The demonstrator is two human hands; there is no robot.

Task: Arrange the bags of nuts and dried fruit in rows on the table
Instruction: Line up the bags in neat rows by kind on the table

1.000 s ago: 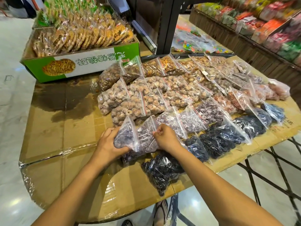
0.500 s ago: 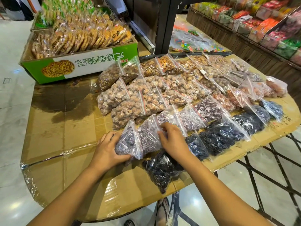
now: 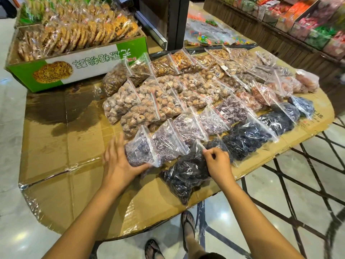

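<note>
Left hand (image 3: pixel 119 161) spread flat vs. near-left bag of purple fruit (image 3: pixel 139 149), right hand (image 3: pixel 218 162) pinching top of dark fruit bag (image 3: pixel 186 176) nr table (image 3: pixel 56 146) front edge; bare cardboard left of bags.

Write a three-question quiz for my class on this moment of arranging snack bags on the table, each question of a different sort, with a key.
1. True or false: the right hand pinches the top of the dark fruit bag nearest the table edge.
2. Multiple choice: the left hand rests against A) the green box, B) the purple-grey bag at the row's left end, C) a pale round-fruit bag.
3. Fill in: the box of wrapped biscuits stands at the table's far ____ corner.

Key: 1 true; 2 B; 3 left.
</note>
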